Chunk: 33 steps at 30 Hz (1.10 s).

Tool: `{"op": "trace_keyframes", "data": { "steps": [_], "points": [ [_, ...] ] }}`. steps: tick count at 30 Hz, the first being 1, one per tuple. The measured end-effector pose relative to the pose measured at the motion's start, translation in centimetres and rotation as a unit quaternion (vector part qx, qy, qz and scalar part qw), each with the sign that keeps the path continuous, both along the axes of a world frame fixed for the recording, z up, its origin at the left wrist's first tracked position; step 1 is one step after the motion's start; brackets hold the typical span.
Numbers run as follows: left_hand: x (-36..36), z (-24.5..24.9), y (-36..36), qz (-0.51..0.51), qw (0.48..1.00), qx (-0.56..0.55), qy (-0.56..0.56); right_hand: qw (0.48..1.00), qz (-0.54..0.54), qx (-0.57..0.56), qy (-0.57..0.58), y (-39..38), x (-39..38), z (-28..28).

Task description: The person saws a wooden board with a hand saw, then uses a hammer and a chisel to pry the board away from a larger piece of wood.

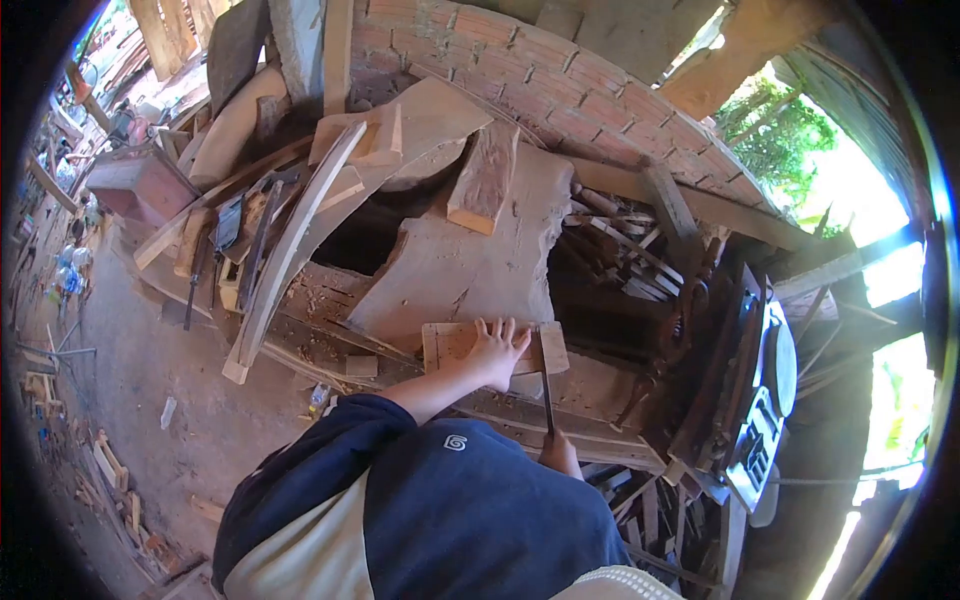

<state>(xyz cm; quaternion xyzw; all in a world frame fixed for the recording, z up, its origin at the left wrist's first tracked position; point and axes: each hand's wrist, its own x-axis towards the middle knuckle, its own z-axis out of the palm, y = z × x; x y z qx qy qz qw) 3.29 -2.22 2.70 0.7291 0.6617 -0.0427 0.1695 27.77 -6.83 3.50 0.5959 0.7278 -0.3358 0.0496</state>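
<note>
My left hand [495, 355] lies with its fingers spread on a short flat wooden board [447, 345]. The board rests across the near edge of a wide, rough wooden slab [480, 255]. To the right, my right hand [561, 455] is closed around the lower end of a long, narrow dark tool [547, 400], probably a saw. The tool's upper part meets the board near its right end, just right of my left hand. A thick wood block [485, 178] sits farther back on the slab.
A long curved wooden piece [290, 250] leans at the left, near hand tools and a reddish box [140, 183]. Behind the bench is a brick wall [560, 90]. Wood scraps [625, 245] are piled at the right, beside a white-edged panel [760, 430].
</note>
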Motion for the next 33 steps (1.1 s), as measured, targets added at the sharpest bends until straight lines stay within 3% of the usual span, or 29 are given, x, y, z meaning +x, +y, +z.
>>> {"op": "trace_keyframes", "data": {
  "steps": [4, 6, 8, 12, 14, 17, 22, 26, 28, 30, 33],
  "points": [
    [0.2, -0.1, 0.3, -0.016, 1.0, -0.007, 0.005, 1.0, 0.006, -0.023, -0.013, 0.8, -0.1, 0.4],
    [0.1, 0.1, 0.4, -0.002, 1.0, -0.017, -0.009, 0.996, 0.033, 0.041, 0.077, 4.7, -1.7, -3.1],
    [0.6, -1.5, 0.5, -0.004, 1.0, -0.007, -0.003, 0.997, 0.019, 0.001, 0.069, 6.2, -4.3, -0.9],
    [0.5, -1.1, 0.6, 0.003, 1.0, -0.002, 0.008, 0.996, -0.009, 0.039, 0.083, 2.1, -2.3, -0.2],
    [0.3, 0.0, 0.9, -0.001, 1.0, -0.028, 0.006, 0.998, -0.04, -0.004, 0.048, 0.0, -0.9, 2.3],
    [0.4, 0.2, 0.9, -0.009, 0.999, -0.033, 0.014, 0.998, -0.035, 0.014, 0.059, -0.7, 0.2, 0.0],
    [0.5, -0.7, 1.0, -0.019, 0.999, -0.039, 0.026, 0.993, -0.037, -0.004, 0.109, 6.1, -4.9, -0.9],
    [0.6, -3.9, 1.1, 0.005, 0.999, 0.049, 0.013, 0.996, -0.026, 0.049, 0.074, 7.1, -5.9, -2.6],
    [0.3, 0.1, 0.5, -0.002, 1.0, -0.008, -0.009, 0.997, -0.039, 0.01, 0.069, 4.1, -3.8, -1.2],
    [0.2, 0.4, 0.3, -0.009, 1.0, -0.002, -0.013, 0.995, -0.031, -0.017, 0.09, 1.6, -1.2, 1.7],
    [0.8, 0.9, 0.3, -0.033, 0.999, 0.008, 0.0, 0.999, -0.03, -0.005, 0.043, 0.5, -0.5, 1.4]
  ]
}}
